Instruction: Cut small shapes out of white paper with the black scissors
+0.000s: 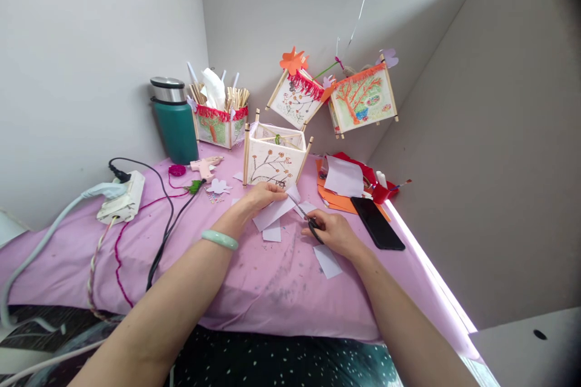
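My left hand (265, 196), a green bangle on its wrist, is closed on a small piece of pale purple paper (293, 194). The fingers of my right hand (334, 231) are wrapped round black-handled scissors (313, 227), whose blades point up and left at that paper. Under and beside my hands lie several pale purple paper pieces, one (272, 231) below my left hand and one (327, 261) below my right. Just behind my left hand stands a white box lantern (276, 160) with wooden corner sticks and painted branches.
Two decorated lanterns (295, 100) hang at the back. Left are a green bottle (175, 127), a stick holder (218, 128), a pink glue gun (206, 167), a power strip (122, 196) and cords. Right are orange paper (336, 198), a red container (381, 192) and a black phone (377, 224).
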The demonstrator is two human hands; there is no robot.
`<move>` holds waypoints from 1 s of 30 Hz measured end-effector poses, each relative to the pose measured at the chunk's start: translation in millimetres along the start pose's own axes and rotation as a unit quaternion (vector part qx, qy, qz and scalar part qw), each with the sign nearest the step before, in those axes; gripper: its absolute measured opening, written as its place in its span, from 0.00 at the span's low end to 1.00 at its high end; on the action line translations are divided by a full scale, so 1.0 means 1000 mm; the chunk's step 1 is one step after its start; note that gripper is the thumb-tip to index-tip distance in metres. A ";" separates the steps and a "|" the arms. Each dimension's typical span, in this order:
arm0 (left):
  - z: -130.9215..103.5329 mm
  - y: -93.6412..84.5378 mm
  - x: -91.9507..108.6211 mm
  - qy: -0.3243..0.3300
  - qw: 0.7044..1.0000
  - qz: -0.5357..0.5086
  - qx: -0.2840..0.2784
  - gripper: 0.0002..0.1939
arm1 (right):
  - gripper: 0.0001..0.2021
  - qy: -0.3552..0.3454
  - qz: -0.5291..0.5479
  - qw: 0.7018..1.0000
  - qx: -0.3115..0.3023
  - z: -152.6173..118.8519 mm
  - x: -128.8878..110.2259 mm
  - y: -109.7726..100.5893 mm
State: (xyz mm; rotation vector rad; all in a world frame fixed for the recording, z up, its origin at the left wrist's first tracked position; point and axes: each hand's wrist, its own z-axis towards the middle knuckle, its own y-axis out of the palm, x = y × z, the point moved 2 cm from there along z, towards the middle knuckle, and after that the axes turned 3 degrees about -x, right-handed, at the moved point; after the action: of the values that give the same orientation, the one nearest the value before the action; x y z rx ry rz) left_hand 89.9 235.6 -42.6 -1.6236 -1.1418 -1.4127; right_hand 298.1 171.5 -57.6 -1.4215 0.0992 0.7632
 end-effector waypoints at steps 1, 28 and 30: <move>0.000 0.000 0.000 0.000 1.000 0.001 0.001 0.11 | 0.17 0.001 0.000 1.000 -0.002 0.000 0.000 0.000; 0.000 -0.003 0.001 0.005 0.999 0.008 0.032 0.11 | 0.16 -0.004 -0.002 1.000 0.008 0.000 0.001 0.000; 0.000 -0.003 0.002 0.004 0.999 0.005 0.042 0.11 | 0.16 -0.004 -0.003 1.000 0.008 0.000 0.002 0.001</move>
State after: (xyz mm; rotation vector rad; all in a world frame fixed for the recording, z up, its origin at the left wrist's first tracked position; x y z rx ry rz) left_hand 87.2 237.5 -41.0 -1.5610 -1.1709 -1.3459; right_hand 299.5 172.9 -59.3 -1.4028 0.0944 0.7613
